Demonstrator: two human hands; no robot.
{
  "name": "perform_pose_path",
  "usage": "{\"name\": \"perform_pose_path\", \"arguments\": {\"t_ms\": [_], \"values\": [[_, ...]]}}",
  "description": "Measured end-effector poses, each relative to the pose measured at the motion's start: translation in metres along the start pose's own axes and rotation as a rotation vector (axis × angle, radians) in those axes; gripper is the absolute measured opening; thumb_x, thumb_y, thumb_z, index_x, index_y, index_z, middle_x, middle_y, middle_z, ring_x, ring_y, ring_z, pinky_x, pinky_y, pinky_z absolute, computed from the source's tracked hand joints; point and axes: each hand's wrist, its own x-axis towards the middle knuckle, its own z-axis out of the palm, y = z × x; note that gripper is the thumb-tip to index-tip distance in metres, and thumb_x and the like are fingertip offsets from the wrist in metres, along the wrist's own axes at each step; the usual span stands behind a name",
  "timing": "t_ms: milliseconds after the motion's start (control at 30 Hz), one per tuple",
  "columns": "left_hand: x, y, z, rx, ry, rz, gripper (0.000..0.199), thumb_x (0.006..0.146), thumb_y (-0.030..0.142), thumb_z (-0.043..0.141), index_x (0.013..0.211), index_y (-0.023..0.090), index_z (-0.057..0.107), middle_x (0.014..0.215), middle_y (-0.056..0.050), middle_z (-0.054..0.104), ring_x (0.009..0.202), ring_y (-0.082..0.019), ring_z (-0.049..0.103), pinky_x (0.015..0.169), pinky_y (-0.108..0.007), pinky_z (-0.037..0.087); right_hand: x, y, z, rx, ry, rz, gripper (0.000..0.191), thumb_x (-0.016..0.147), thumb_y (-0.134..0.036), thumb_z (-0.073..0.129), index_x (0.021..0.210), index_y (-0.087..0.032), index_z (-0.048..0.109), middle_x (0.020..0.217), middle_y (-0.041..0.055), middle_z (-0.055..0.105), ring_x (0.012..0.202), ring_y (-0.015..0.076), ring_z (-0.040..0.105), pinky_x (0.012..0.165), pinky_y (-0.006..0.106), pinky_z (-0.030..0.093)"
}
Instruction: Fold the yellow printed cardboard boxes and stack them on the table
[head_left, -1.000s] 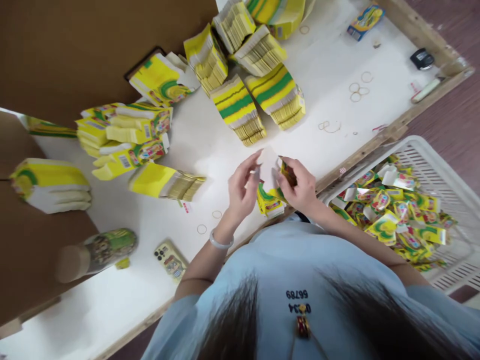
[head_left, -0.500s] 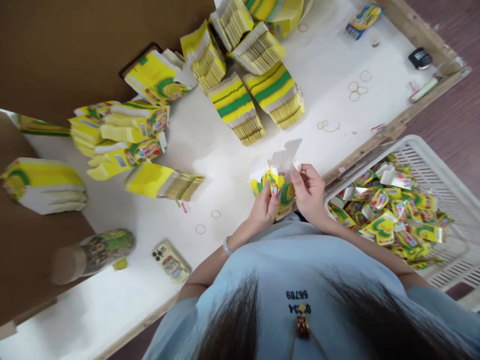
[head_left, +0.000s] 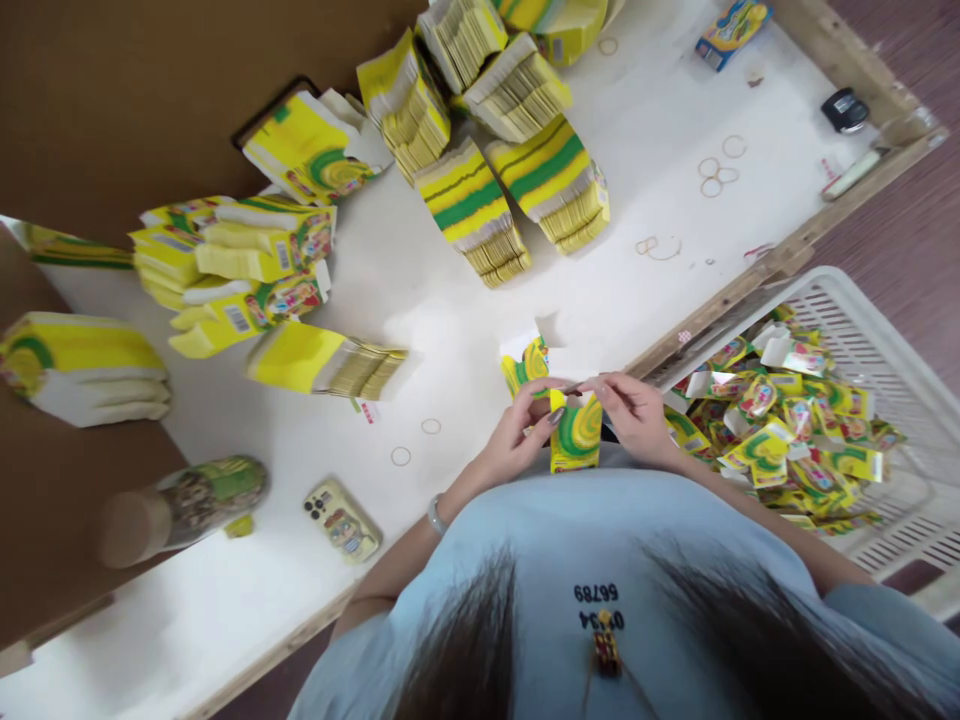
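Observation:
Close to my body, both hands grip a small yellow-and-green carton [head_left: 576, 438] with a swirl print. My left hand [head_left: 526, 425] pinches its left side near the top. At the upper right corner, the fingers of my right hand [head_left: 631, 412] are closed on its edge. Just beyond my left hand, another yellow-green carton [head_left: 523, 366] lies on the white table [head_left: 465, 480]. To my right, a white plastic basket [head_left: 892, 350] holds many cartons [head_left: 780, 440] in a loose heap.
Bundled stacks of flat cartons [head_left: 472, 215] stand at the table's back. More cartons [head_left: 240, 265] lie left, near a phone [head_left: 343, 520] and a jar [head_left: 187, 505]. Rubber bands [head_left: 711, 178], a black round object [head_left: 844, 110] and a blue box [head_left: 733, 35] lie right. A wooden rim [head_left: 787, 250] edges the table.
Both hands have drawn the carton closer to my body, and its printed swirl face now shows. My right hand has moved down and slightly right. Another carton is uncovered on the table.

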Motion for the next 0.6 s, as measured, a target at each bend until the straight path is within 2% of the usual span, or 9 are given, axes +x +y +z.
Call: {"name": "perform_pose_path", "arguments": {"t_ms": [67,100,167,200,267,367,400,467,600], "values": [[0.004,0.002,-0.001,0.031,0.004,0.03,0.031,0.106,0.048,0.055,0.123,0.024,0.06,0.104,-0.007,0.071,0.086,-0.018,0.068,0.08,-0.032,0.058,0.0,0.001,-0.001,-0.021,0.018,-0.017,0.031,0.102,-0.046,0.062,0.086,-0.023,0.076,0.069,-0.0002,0.069,0.058,0.013,0.062,0.054,0.024,0.052],[0.006,0.002,0.0,0.038,0.017,0.056,0.028,0.106,0.047,0.054,0.122,0.024,0.06,0.106,-0.007,0.071,0.09,-0.018,0.068,0.082,-0.032,0.057,0.0,0.002,0.0,-0.029,0.054,-0.039,0.026,0.101,-0.044,0.063,0.093,-0.023,0.077,0.075,0.0006,0.072,0.06,0.0131,0.064,0.055,0.024,0.054],[0.01,-0.001,0.003,0.013,0.065,0.108,0.031,0.107,0.046,0.052,0.133,0.028,0.055,0.11,-0.006,0.072,0.093,-0.017,0.069,0.084,-0.031,0.057,0.0,0.006,-0.001,-0.053,0.128,-0.111,0.021,0.1,-0.04,0.065,0.111,-0.025,0.076,0.089,0.0032,0.079,0.07,0.0147,0.071,0.062,0.025,0.06],[0.011,-0.002,0.005,-0.007,0.078,0.123,0.037,0.108,0.046,0.051,0.142,0.031,0.049,0.112,-0.006,0.074,0.093,-0.016,0.07,0.084,-0.03,0.058,0.0,0.008,-0.003,-0.073,0.12,-0.158,0.023,0.101,-0.037,0.064,0.119,-0.026,0.075,0.096,0.0045,0.081,0.078,0.0158,0.075,0.069,0.026,0.063],[0.012,-0.004,0.006,-0.006,0.07,0.145,0.048,0.109,0.049,0.046,0.154,0.033,0.042,0.12,-0.008,0.075,0.095,-0.017,0.073,0.082,-0.031,0.06,0.001,0.012,-0.01,-0.11,-0.007,-0.27,0.027,0.103,-0.036,0.061,0.125,-0.028,0.075,0.109,0.0063,0.083,0.095,0.0184,0.079,0.084,0.031,0.066],[0.012,-0.001,0.001,0.107,0.024,0.136,0.051,0.11,0.053,0.039,0.147,0.026,0.059,0.136,-0.012,0.072,0.118,-0.025,0.072,0.096,-0.036,0.061,0.002,0.013,-0.021,-0.118,-0.243,-0.344,0.034,0.098,-0.048,0.069,0.124,-0.029,0.077,0.128,0.0095,0.078,0.118,0.0252,0.076,0.102,0.042,0.064],[0.011,0.001,-0.001,0.148,0.02,0.119,0.051,0.11,0.052,0.039,0.144,0.024,0.064,0.138,-0.012,0.072,0.123,-0.026,0.071,0.102,-0.038,0.059,0.002,0.011,-0.023,-0.108,-0.282,-0.31,0.037,0.095,-0.051,0.072,0.124,-0.029,0.077,0.131,0.0103,0.077,0.121,0.0266,0.075,0.103,0.044,0.064],[0.011,0.005,-0.004,0.196,0.034,0.066,0.051,0.109,0.052,0.042,0.143,0.022,0.066,0.136,-0.011,0.074,0.122,-0.026,0.072,0.107,-0.039,0.057,0.002,0.005,-0.024,-0.055,-0.326,-0.139,0.039,0.095,-0.048,0.072,0.129,-0.028,0.073,0.134,0.0107,0.075,0.119,0.0259,0.075,0.097,0.042,0.066],[0.011,0.011,-0.005,0.224,0.045,-0.003,0.056,0.107,0.054,0.046,0.148,0.021,0.062,0.125,-0.011,0.079,0.109,-0.024,0.076,0.104,-0.04,0.06,0.003,-0.009,-0.017,0.122,-0.418,0.214,0.045,0.093,-0.029,0.069,0.137,-0.024,0.06,0.115,0.0069,0.078,0.091,0.0182,0.079,0.077,0.032,0.067]]}}
